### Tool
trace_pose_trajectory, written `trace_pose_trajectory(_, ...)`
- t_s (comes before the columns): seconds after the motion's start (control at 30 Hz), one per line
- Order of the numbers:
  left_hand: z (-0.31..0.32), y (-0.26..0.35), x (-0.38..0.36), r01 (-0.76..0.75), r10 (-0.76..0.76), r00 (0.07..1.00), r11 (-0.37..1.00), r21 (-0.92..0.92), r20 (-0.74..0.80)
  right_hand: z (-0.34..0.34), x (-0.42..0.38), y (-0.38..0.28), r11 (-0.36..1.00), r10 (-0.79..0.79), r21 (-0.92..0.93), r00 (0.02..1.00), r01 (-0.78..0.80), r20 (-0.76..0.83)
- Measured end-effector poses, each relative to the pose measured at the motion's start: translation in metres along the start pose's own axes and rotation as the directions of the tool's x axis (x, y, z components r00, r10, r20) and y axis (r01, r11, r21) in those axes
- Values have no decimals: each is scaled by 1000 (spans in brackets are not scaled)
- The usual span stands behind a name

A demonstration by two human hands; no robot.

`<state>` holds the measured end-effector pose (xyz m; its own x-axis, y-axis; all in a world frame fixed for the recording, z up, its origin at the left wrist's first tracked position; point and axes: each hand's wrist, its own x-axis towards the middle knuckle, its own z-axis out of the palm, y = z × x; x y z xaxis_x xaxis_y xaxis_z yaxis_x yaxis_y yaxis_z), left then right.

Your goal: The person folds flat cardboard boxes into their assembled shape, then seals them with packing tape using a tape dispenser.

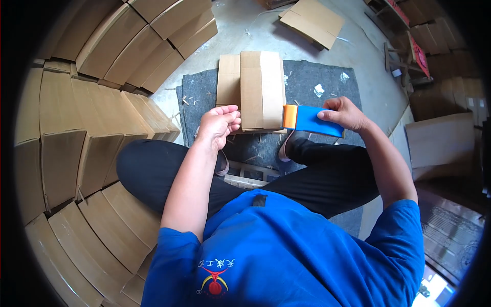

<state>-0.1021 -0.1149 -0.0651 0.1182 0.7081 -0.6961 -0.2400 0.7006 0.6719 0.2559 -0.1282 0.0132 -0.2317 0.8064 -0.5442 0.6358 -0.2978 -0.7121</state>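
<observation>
A cardboard box (251, 92) stands between my hands, with a lighter strip along its right side. My left hand (220, 124) is at the box's near left edge, its fingers curled together; whether anything small is pinched in them cannot be made out. My right hand (343, 113) grips a blue tape dispenser (311, 120), thumb on top. The dispenser's orange end (290, 116) is close against the near right side of the box. Behind the box's left side a brown cardboard piece (228, 77) shows.
Stacked cartons (107, 110) fill the left side. A dark grey mat (322, 77) with scraps lies under the box. Flat cardboard (313, 21) is on the floor at the back. More cardboard (441, 140) leans at the right. A slatted crate (245, 176) shows between my legs.
</observation>
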Motion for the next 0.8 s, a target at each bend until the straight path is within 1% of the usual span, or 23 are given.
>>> trace_pose_trajectory(0.03,-2,3,4,21,-21,1000,1000,7,13,2,4,-2,1000,1,-8,1000,0,19)
trace_pose_trajectory(0.1,2,10,11,-16,22,998,995,98,-63,5,10,-7,997,11,-71,999,-14,-43)
trace_pose_trajectory(0.13,1,9,18,-49,57,994,995,89,-91,8,14,-8,997,11,-70,999,-14,-39)
trace_pose_trajectory(0.17,0,7,24,-46,54,994,995,90,-92,12,19,-9,998,13,-68,999,-16,-47)
trace_pose_trajectory(0.2,-2,6,29,-55,71,990,990,133,-121,15,23,-9,998,16,-67,998,-20,-56)
trace_pose_trajectory(0.23,-4,2,35,-63,89,985,982,175,-148,15,28,-9,993,38,-109,999,-42,-39)
trace_pose_trajectory(0.27,-5,-3,41,-61,87,985,983,176,-147,16,32,-6,993,40,-108,998,-43,-38)
trace_pose_trajectory(0.33,-6,-15,50,-36,71,980,982,188,-185,21,39,-1,985,40,-168,999,-45,-32)
trace_pose_trajectory(0.37,-5,-23,54,-27,60,978,986,163,-198,22,41,1,984,42,-170,999,-47,-29)
trace_pose_trajectory(0.43,-3,-43,63,-52,83,970,989,136,-230,23,43,6,971,35,-233,999,-44,-41)
trace_pose_trajectory(0.47,-1,-54,68,-36,57,968,995,90,-243,24,44,8,971,37,-236,999,-45,-38)
trace_pose_trajectory(0.53,9,-75,76,-211,219,908,976,60,-358,27,44,12,972,19,-232,999,-28,-38)
trace_pose_trajectory(0.57,13,-82,77,-283,294,873,955,88,-389,27,44,11,972,21,-232,999,-29,-36)
trace_pose_trajectory(0.63,19,-91,76,-320,351,824,936,146,-445,28,44,9,965,44,-256,998,-55,-47)
trace_pose_trajectory(0.7,23,-94,76,-326,344,828,938,118,-442,29,46,12,969,53,-241,998,-62,-42)
trace_pose_trajectory(0.77,26,-95,75,-328,303,839,944,24,-452,29,44,12,971,66,-228,997,-73,-41)
trace_pose_trajectory(0.8,25,-95,74,-328,303,841,944,23,-449,29,44,11,972,70,-221,996,-78,-48)
